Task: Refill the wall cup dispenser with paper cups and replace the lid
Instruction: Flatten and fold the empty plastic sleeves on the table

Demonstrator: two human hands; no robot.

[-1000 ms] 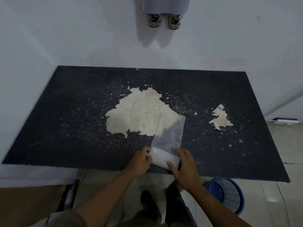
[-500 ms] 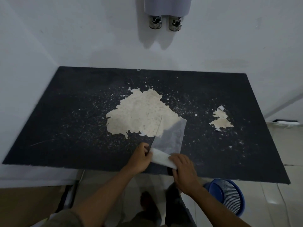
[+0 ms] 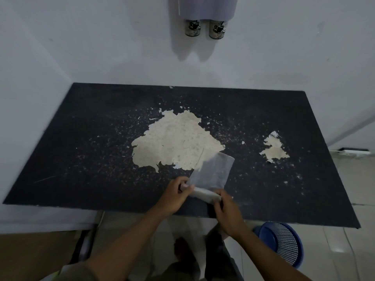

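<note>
A clear plastic bag lies flat on the black table near its front edge, its near end rolled up into a tight whitish roll. My left hand grips the roll's left end and my right hand grips its right end. High on the white wall hangs the cup dispenser, cut off by the frame's top. The bottoms of two paper cups with a coffee-cup print stick out below it. No lid is in view.
The tabletop's black coating has peeled, leaving a large pale patch in the middle and a smaller one to the right. A blue mesh basket stands on the tiled floor under the table's right front corner.
Both hands have rolled the bag's near end tighter and further up the bag; the flat part has grown shorter. The camera has tilted slightly.
</note>
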